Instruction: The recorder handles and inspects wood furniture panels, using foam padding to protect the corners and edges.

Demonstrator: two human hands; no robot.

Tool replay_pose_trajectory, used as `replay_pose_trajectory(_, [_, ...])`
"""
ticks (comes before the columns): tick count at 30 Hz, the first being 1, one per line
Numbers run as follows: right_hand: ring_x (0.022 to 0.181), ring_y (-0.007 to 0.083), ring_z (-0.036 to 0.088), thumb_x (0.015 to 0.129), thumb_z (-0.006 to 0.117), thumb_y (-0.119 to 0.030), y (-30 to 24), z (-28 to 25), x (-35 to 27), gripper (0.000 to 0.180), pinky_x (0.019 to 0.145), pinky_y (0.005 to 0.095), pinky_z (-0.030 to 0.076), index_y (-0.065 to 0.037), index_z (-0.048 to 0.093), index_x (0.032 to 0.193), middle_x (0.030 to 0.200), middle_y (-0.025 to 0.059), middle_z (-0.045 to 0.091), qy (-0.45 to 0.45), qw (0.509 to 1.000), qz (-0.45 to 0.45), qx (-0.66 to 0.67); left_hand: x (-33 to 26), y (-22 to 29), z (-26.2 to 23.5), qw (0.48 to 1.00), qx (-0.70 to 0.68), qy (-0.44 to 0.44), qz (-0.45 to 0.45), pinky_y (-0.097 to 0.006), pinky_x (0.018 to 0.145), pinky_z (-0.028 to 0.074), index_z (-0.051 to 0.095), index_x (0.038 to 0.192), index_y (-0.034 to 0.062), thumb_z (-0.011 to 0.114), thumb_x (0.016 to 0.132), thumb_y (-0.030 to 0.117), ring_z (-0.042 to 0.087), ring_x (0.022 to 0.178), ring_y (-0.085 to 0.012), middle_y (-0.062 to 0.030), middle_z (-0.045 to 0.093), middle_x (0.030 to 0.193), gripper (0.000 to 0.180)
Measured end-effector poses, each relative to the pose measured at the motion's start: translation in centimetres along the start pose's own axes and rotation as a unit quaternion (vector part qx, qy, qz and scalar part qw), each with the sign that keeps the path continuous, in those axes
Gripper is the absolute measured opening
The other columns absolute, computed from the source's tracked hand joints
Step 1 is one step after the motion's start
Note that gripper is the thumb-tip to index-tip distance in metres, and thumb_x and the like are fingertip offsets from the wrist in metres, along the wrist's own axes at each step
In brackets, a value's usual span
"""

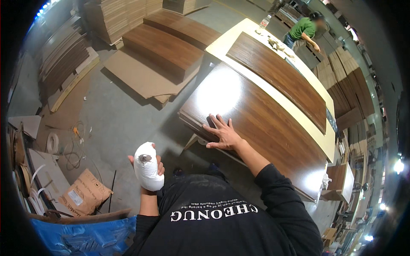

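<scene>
So the wide brown panel [265, 128] is lying along the near edge of the bench [214, 48], on top of at least one more board whose edges peek out at its near-left corner. There's a big patch of glare at its left end. The right hand [225, 135] is spread out on it close to that corner, fingers fanned and thumb out to the side. Left hand [159, 165] is off the bench, curled round a white bundle [147, 177] with a dark spot on top — can't tell what it is.

Farther back, a narrower brown panel [277, 77] runs along the bench's far edge, with a clear bottle [265, 21] at the far-left corner and some crumpled scraps [276, 44] near that edge. Behind it — a co-worker in a green top [302, 29], leaning over.
</scene>
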State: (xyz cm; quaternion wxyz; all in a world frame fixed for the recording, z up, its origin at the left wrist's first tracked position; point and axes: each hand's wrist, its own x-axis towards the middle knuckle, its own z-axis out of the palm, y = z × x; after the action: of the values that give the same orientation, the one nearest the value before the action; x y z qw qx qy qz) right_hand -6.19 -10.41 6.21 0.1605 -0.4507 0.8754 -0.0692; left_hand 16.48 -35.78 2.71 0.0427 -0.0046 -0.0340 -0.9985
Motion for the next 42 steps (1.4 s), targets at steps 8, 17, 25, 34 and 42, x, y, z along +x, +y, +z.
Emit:
replay_pose_trajectory(8, [0.139,0.0351,0.008,0.072,0.056,-0.069,-0.4,1.1,-3.0,0.077,0.104,0.0667,0.008,-0.028,0.042,0.136,0.151,0.0106,0.012,0.031,0.998,0.036,0.031,0.3,0.6,-0.1,1.000,0.016,-0.006,0.020,-0.033,0.044,0.035,0.031,0.133,0.0088,0.039,0.078,0.075,0.043,0.050,-0.0218,-0.0122,0.047,0.069,0.086])
replay_pose_trajectory(17, [0.136,0.0337,0.021,0.079,0.062,-0.029,0.2,2.5,-6.2,0.056,0.109,0.0536,0.016,-0.015,0.047,0.131,0.148,0.0144,0.021,0.150,0.952,0.082,0.252,-0.6,1.3,-0.7,1.000,0.022,0.005,0.021,-0.033,0.044,0.035,0.032,0.133,0.0100,0.041,0.078,0.075,0.043,0.049,-0.0219,-0.0123,0.047,0.071,0.085])
replay_pose_trajectory(25, [0.122,0.0231,0.045,0.085,0.056,-0.021,-5.1,-1.2,-7.7,0.046,0.100,0.0363,0.039,-0.002,0.047,0.126,0.130,0.0097,0.048,0.272,0.419,0.062,0.864,1.4,1.2,-1.3,0.996,-0.017,-0.071,-0.057,-0.035,0.054,0.039,0.024,0.139,0.0137,0.052,0.073,0.074,0.046,0.059,-0.0239,-0.0142,0.049,0.081,0.093])
replay_pose_trajectory(34, [0.094,0.0158,0.059,0.091,0.054,-0.017,-6.5,5.0,-10.6,0.018,0.092,0.0298,0.045,-0.001,0.061,0.095,0.096,0.0064,0.063,0.326,0.388,0.192,0.840,6.0,-3.0,6.5,0.945,0.138,0.288,-0.077,-0.036,0.044,0.042,0.051,0.121,0.0144,0.049,0.089,0.045,0.050,0.050,-0.0224,-0.0066,0.057,0.071,0.044])
replay_pose_trajectory(42, [0.094,0.0152,0.061,0.091,0.056,-0.025,-7.4,6.7,-21.0,0.026,0.089,0.0280,0.047,-0.001,0.060,0.097,0.098,0.0071,0.063,0.493,0.320,0.240,0.773,11.6,-10.5,11.9,0.713,0.579,0.223,-0.327,-0.031,0.037,0.031,0.050,0.118,0.0120,0.049,0.085,0.054,0.040,0.042,-0.0169,-0.0043,0.051,0.064,0.053])
